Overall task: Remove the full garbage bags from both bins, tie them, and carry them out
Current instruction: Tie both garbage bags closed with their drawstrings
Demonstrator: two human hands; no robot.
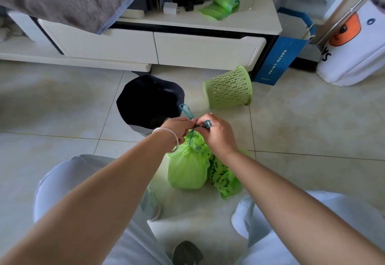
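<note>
A full green garbage bag (pixel 187 168) stands on the tiled floor in front of me. My left hand (pixel 179 128) and my right hand (pixel 217 132) both pinch its teal drawstring (pixel 187 111) above the gathered neck, the two loops sticking out to either side. A second green bag with dark print (pixel 224 178) lies against the first one's right side. The dark bin (pixel 150 102) stands upright just behind my left hand, with no green bag in it. The green slotted bin (pixel 229 87) lies tipped on its side further right.
A white low cabinet (pixel 158 45) with drawers runs along the back; a roll of green bags (pixel 224 4) lies on top. A blue paper bag (pixel 279 60) and a white tote (pixel 352 41) stand at the right. My knees frame the bags.
</note>
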